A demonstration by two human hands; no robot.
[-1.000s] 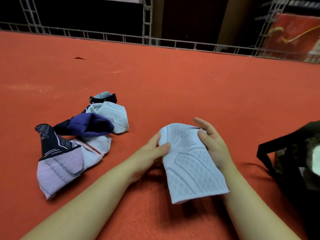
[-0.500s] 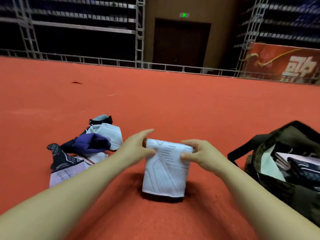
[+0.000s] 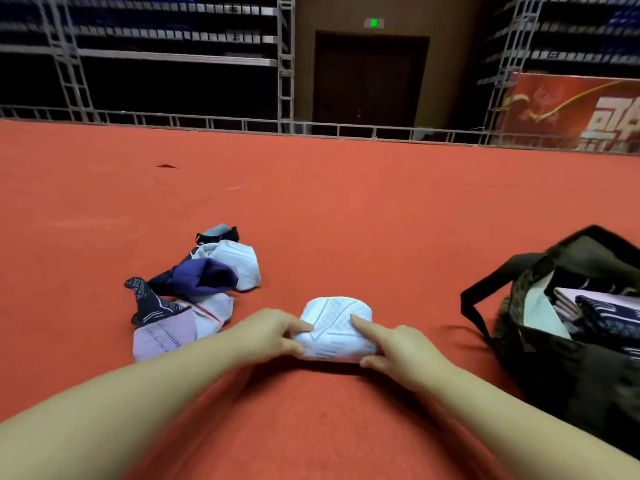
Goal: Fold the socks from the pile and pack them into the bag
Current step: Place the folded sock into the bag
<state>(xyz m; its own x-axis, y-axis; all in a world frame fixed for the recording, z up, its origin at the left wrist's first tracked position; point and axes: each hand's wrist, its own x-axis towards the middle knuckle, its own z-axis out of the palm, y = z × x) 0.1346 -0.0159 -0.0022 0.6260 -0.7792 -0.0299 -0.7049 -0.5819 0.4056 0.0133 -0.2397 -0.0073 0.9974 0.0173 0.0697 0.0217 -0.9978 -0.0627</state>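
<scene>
Head view: I am seeing the white sock (image 3: 335,327), held upright half a second ago, now lying folded on the red carpet (image 3: 346,220), so I judge bagging is coming next. The left hand (image 3: 273,336) is pinching its nine o'clock edge and the right hand (image 3: 398,344) its three o'clock edge. The pile (image 3: 194,289) is lying at ten o'clock, the bag (image 3: 571,327) at three.

The bag (image 3: 568,344) at the right of the frame is cut off by the right edge, and its dark inside hides most of the packed socks (image 3: 602,311). Both forearms run off the bottom edge. The banner (image 3: 568,112) at upper right is cropped, its lettering unreadable.
</scene>
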